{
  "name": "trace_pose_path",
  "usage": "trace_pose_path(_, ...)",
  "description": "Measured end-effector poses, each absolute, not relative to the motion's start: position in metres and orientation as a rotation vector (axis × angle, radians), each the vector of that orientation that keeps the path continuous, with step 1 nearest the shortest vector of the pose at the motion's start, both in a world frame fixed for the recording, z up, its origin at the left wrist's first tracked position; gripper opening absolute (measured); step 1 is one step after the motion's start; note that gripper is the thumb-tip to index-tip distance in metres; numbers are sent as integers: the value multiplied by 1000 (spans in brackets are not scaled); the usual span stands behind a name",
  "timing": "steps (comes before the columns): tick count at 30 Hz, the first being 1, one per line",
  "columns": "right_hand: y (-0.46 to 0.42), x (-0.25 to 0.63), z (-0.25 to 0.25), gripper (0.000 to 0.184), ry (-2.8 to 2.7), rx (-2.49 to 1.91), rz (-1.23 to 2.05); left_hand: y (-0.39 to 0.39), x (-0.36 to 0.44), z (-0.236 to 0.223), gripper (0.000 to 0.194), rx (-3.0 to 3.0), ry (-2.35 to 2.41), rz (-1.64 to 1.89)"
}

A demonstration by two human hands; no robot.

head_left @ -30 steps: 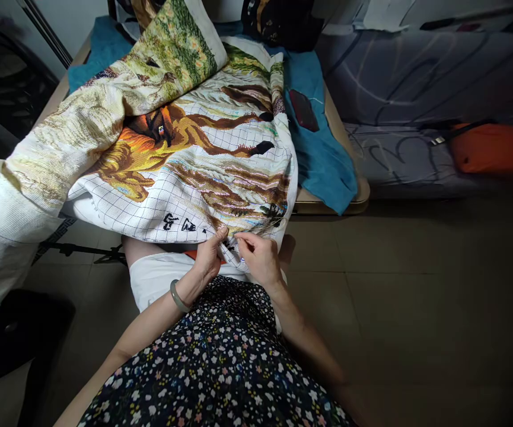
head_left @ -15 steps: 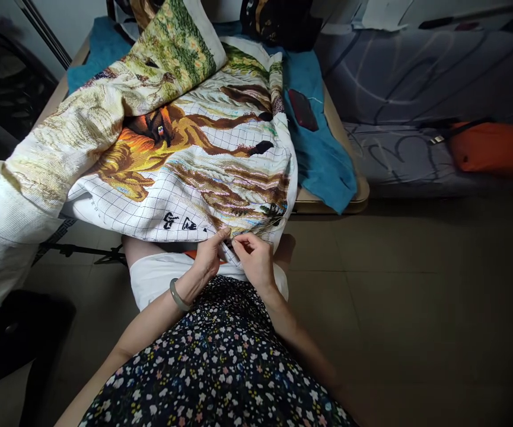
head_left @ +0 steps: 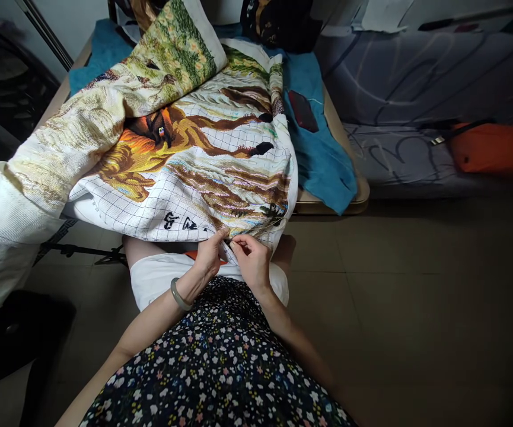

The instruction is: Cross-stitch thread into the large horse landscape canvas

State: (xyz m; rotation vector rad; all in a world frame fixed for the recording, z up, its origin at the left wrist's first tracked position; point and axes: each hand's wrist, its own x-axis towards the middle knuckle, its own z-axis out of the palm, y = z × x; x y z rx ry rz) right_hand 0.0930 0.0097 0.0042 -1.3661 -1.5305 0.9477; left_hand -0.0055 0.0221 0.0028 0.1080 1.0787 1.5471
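Note:
A large cross-stitch fabric (head_left: 233, 142) with a printed grid and a partly stitched picture in orange, brown and green spreads over the table and down to my lap. Its left part is rolled up and hangs past the table. My left hand (head_left: 209, 254) grips the near edge, thumb on top, close to some black stitched marks. Right beside it, my right hand (head_left: 255, 260) is closed in a pinch against the same edge. Whatever is between those fingertips is too small to make out. A fine thread seems to run over the cloth above this hand.
Beneath the fabric lies a teal cloth (head_left: 327, 169) on a table with a pale rim (head_left: 362, 193). A dark phone (head_left: 303, 111) rests on the teal cloth. At the right are a grey patterned sofa (head_left: 394, 83) and an orange bag (head_left: 496, 147). A black bag (head_left: 278, 26) stands behind.
My right hand has shifted very slightly left, towards my left hand. My left hand and the fabric stay nearly where they were.

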Motion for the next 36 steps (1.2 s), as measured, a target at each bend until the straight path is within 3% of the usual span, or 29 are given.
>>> trace_pose_path(19, 20, 91, 19, 17, -1342, -1413, 1087, 18, -2, -2, 24, 28, 973, 1557)
trace_pose_path(22, 28, 92, 28, 24, -1512, -1403, 992, 15, 0, -4, 25, 37, 934, 1566)
trace_pose_path(28, 37, 91, 38, 15, -1962, -1465, 769, 5, 6, -9, 26, 22, 833, 1519)
trace_pose_path(32, 49, 110, 56, 12, -1558, -1362, 959, 8, 7, -9, 20, 32, 908, 1498)
trace_pose_path(36, 71, 186, 107, 18, -830, -980, 968, 10, 5, -7, 31, -6, 918, 1574)
